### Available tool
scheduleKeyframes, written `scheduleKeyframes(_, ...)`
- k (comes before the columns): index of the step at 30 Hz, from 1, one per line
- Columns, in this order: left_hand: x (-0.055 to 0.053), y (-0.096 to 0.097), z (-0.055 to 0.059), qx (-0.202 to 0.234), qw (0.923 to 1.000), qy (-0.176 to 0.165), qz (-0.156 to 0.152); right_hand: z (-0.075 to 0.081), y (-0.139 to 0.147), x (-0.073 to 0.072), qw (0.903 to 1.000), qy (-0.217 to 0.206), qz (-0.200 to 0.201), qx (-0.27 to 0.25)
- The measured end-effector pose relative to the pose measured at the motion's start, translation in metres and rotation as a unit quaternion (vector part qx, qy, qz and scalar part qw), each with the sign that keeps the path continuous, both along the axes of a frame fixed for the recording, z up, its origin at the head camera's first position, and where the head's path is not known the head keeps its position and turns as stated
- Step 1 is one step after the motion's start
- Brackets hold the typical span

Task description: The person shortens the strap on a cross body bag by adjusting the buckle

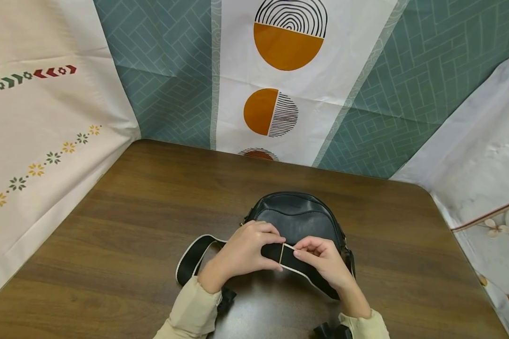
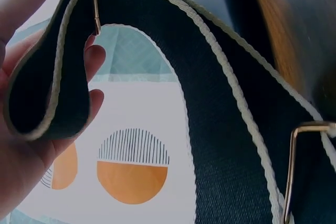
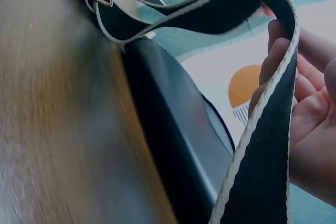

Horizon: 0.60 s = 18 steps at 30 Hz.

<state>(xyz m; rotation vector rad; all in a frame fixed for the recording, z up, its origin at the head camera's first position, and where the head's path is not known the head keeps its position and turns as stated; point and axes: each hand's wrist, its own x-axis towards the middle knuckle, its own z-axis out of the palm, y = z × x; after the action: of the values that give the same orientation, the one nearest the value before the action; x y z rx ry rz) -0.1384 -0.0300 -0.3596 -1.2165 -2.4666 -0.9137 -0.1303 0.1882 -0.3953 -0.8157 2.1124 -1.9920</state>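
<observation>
A black bag (image 1: 301, 221) with a curved top sits on the table just beyond both hands. Its wide black strap (image 1: 301, 269), edged with white cord, runs across in front of it. With thumb and fingers at the two edges of the strap, my left hand (image 1: 246, 247) holds it beside a thin gold-coloured slider (image 1: 282, 254). My right hand (image 1: 324, 261) pinches the strap just right of that slider. In the left wrist view, a strap loop hangs by the palm under a metal buckle (image 2: 95, 11), and a second metal piece (image 2: 292, 166) shows lower right.
The brown wooden table (image 1: 110, 235) meets a patterned cloth backdrop (image 1: 165, 70) at its far edge. White cloths with printed motifs (image 1: 46, 169) flank the left and right sides. A strap loop (image 1: 191, 263) spreads out left of my left hand.
</observation>
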Motion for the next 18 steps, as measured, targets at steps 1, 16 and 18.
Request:
scheduleKeyframes(1, 0.000, 0.001, 0.000, 0.001, 1.0000, -0.001, -0.003, 0.000, -0.002, 0.000, 1.0000, 0.002, -0.001, 0.000)
scheduleKeyframes(16, 0.000, 0.003, -0.002, 0.039, 0.9977, -0.043, -0.035, 0.003, -0.003, -0.004, 0.9995, -0.012, -0.006, 0.030)
scheduleKeyframes(18, -0.001, 0.001, -0.003, 0.041, 0.9980, -0.035, -0.032, 0.004, 0.003, -0.004, 0.9992, -0.018, -0.001, 0.035)
